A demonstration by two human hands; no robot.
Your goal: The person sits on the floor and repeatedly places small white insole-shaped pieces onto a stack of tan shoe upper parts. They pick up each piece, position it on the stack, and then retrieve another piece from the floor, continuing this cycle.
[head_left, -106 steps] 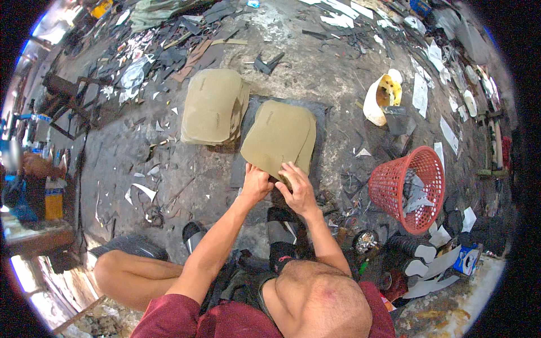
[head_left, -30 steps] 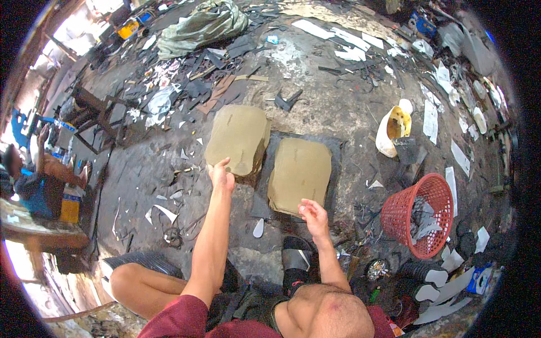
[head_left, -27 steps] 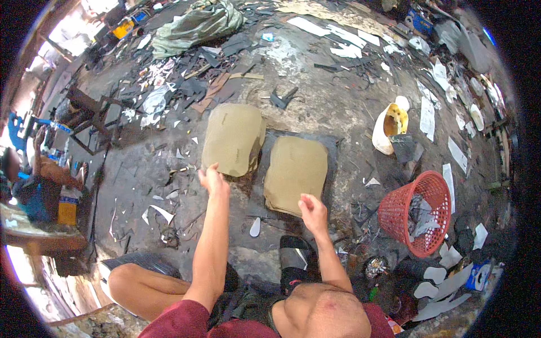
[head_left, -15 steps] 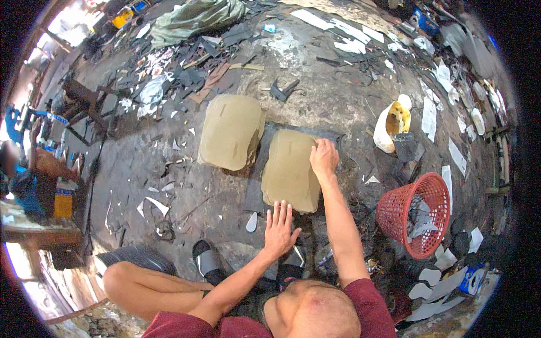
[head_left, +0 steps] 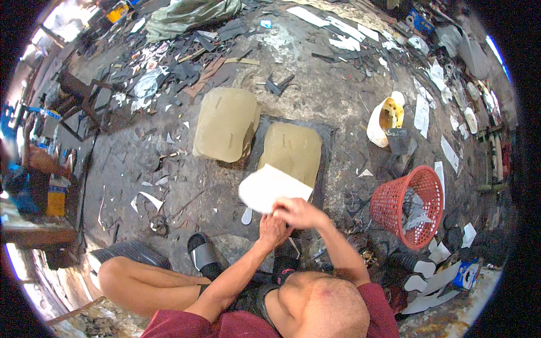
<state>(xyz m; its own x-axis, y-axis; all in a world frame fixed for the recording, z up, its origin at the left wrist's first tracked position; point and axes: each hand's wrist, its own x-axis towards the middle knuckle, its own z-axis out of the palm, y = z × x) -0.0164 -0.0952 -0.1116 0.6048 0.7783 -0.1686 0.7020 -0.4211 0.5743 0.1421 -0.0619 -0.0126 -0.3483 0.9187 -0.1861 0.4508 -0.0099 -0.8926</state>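
White sheet point(head_left: 276, 188), partly hiding nearer olive stack point(head_left: 290, 146) | pinched at near edge in right hand point(head_left: 301, 213) | left hand point(head_left: 274, 230) close beside, impossible to see whether gripping

Over the dark mat's point(head_left: 331, 137) near edge, a white sheet point(head_left: 274, 188) now hides part of the tan stack point(head_left: 293, 147). The right hand point(head_left: 298, 213) has left the stack's far right corner and meets the left hand point(head_left: 273, 232) at the sheet's near edge.
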